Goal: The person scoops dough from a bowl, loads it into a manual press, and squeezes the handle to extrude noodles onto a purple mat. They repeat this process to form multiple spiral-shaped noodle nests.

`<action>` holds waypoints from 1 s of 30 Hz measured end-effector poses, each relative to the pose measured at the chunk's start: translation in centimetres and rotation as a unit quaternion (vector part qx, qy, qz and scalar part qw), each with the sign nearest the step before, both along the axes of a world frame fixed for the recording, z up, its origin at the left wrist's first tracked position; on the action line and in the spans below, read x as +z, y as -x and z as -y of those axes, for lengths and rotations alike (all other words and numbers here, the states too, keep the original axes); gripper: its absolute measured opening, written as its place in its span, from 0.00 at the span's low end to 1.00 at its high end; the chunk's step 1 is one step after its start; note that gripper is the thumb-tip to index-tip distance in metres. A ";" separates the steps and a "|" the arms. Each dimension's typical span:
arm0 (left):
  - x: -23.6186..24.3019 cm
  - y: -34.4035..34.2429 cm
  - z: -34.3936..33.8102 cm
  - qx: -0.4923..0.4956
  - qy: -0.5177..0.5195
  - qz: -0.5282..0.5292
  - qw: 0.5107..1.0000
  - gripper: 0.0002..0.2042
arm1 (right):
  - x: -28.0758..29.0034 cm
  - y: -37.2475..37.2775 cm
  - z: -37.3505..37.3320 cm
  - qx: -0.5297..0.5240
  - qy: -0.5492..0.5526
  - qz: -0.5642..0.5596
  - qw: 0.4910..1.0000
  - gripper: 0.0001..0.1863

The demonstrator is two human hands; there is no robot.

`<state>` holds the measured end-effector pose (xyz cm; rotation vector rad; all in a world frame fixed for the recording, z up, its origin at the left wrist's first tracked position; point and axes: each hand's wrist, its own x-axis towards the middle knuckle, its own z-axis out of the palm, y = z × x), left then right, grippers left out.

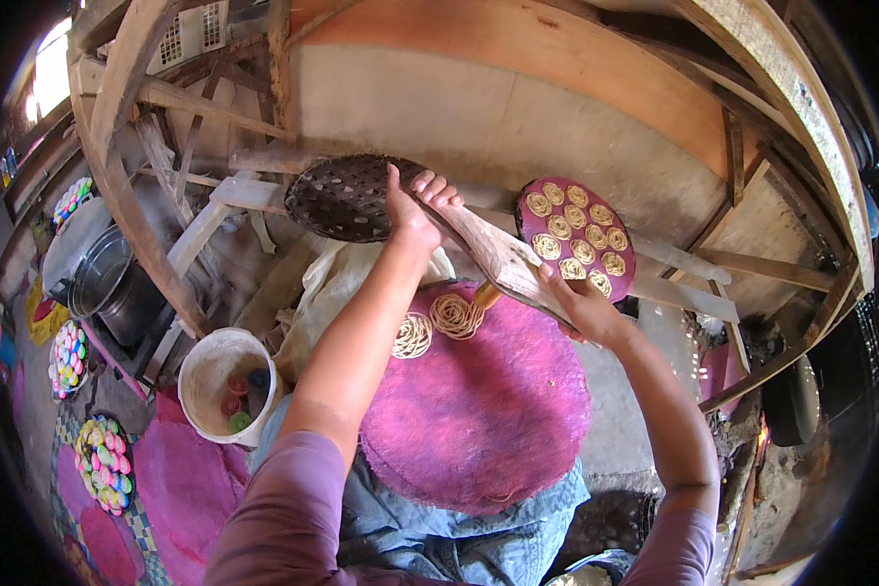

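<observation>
Head view: nearest, at the lower edge, purple sleeves are cut off by the frame, and blue cloth (459, 537) is seen bunched over the lap. On it a large round magenta mat (488, 410) is laid, with two coiled noodle nests (435, 324) set at its far edge; the left nest is partly covered by the left forearm.

To the left, a white bucket (227, 383) is seen on the floor, with small coloured items inside that are hard to make out. Round trays of coloured pieces (103, 464) lie further left, bent by the lens edge and blurred.

Both arms are stretched forward and upward. The right hand (581, 308) is clamped on the near end of a wooden press (503, 259), fingers curled under it; its thumb is hidden. The left hand (415, 210) is wrapped over the far end of the same press, knuckles up, its fingers closed around the wood. A yellow strand drops from the press to the right nest.

Behind the left hand, a dark woven tray (347, 198) is propped on timber, partly hidden by the hand. Further right, a round magenta tray with noodle coils (576, 237) leans against the wooden frame. Metal pots (98, 269) stand at far left.
</observation>
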<state>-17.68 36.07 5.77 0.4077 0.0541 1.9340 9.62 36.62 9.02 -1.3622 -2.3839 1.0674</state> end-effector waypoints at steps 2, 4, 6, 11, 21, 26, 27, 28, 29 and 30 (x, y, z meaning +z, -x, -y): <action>-0.1 0.1 -0.2 0.051 0.167 0.000 0.985 0.29 | -0.2 -0.4 -0.1 -0.014 0.057 -0.019 0.998 0.42; -1.4 0.1 0.8 0.062 0.303 -0.322 0.895 0.30 | -0.1 -0.9 0.0 0.014 0.077 -0.055 0.995 0.41; -3.6 -0.5 2.0 0.035 0.301 -0.582 0.754 0.31 | 0.1 -1.3 0.2 0.021 0.094 -0.081 0.992 0.40; -6.7 -2.7 2.0 -0.101 0.264 -0.672 0.684 0.29 | 0.1 -1.1 0.1 0.015 0.110 -0.097 0.989 0.40; -7.5 -1.8 1.4 -0.164 0.277 -0.659 0.679 0.35 | -1.6 -0.4 -1.6 -0.009 0.055 -0.086 0.995 0.45; -10.2 -1.6 2.7 0.015 0.244 -0.689 0.683 0.36 | -1.3 -1.1 -1.3 -0.032 0.058 -0.102 0.993 0.41; -10.3 -1.6 3.4 0.075 0.238 -0.714 0.654 0.36 | -1.1 -1.3 -1.0 -0.016 0.056 -0.114 0.992 0.41; -10.1 -1.1 4.4 0.097 0.256 -0.797 0.538 0.33 | -0.9 -1.6 -0.6 -0.013 0.060 -0.125 0.990 0.40; -9.8 -1.0 5.6 0.135 0.221 -0.858 0.444 0.32 | -0.6 -1.8 -0.1 -0.023 0.070 -0.130 0.989 0.39; -9.3 -1.0 7.1 0.180 0.187 -0.900 0.349 0.31 | -0.2 -2.2 0.5 -0.015 0.071 -0.134 0.988 0.38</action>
